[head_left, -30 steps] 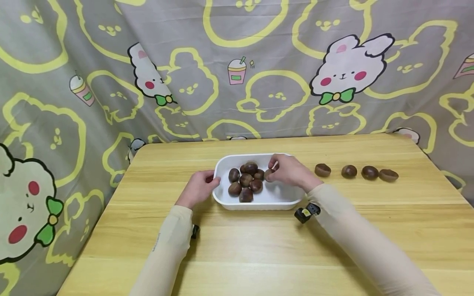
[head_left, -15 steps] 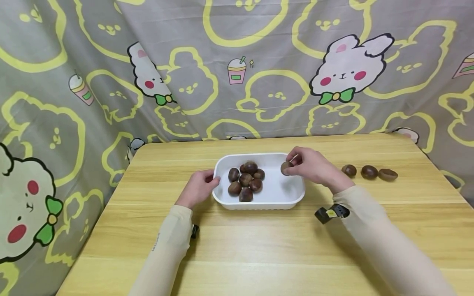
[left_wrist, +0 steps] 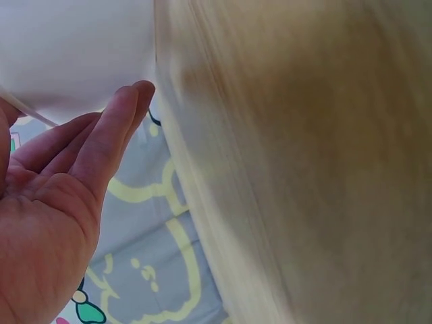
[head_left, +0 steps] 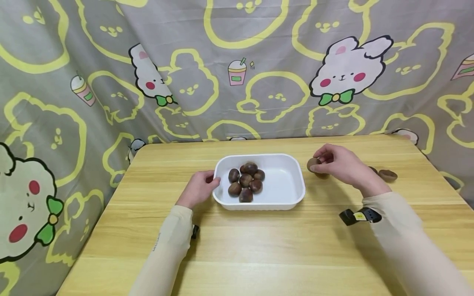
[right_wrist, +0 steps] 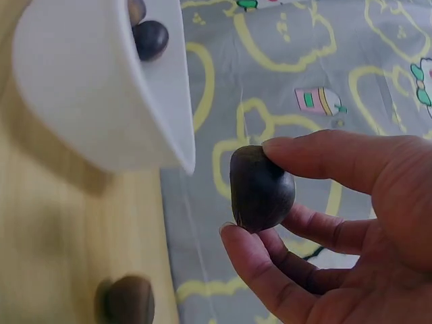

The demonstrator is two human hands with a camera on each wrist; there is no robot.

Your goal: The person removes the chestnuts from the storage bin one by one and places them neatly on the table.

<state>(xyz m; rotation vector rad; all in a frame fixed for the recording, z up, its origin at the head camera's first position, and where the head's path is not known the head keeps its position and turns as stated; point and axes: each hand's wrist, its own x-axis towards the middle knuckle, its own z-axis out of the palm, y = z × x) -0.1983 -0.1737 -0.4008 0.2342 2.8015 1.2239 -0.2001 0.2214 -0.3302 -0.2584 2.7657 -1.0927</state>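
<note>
A white rectangular tray (head_left: 283, 181) stands mid-table, with several brown chestnuts (head_left: 246, 180) grouped in its left half. My left hand (head_left: 198, 188) grips the tray's left end, thumb over the rim. In the left wrist view, that hand's fingers (left_wrist: 111, 135) lie against the tray's outer wall (left_wrist: 74, 54). Right of the tray, my right hand (head_left: 338, 164) pinches a chestnut (head_left: 313, 164) between thumb and fingertips. The right wrist view shows this dark chestnut (right_wrist: 262, 189) held beside the tray's end (right_wrist: 81, 81).
A chestnut with a paler top (head_left: 388, 175) lies at the right on the wooden table (head_left: 259, 246). Another beside it is mostly hidden by my right hand. A blurred chestnut (right_wrist: 128, 299) lies below the held one in the right wrist view. A patterned curtain (head_left: 274, 107) hangs behind.
My right hand has moved right, carrying the chestnut from inside the tray, across its right rim, to above the table. My left hand and the tray have stayed put.
</note>
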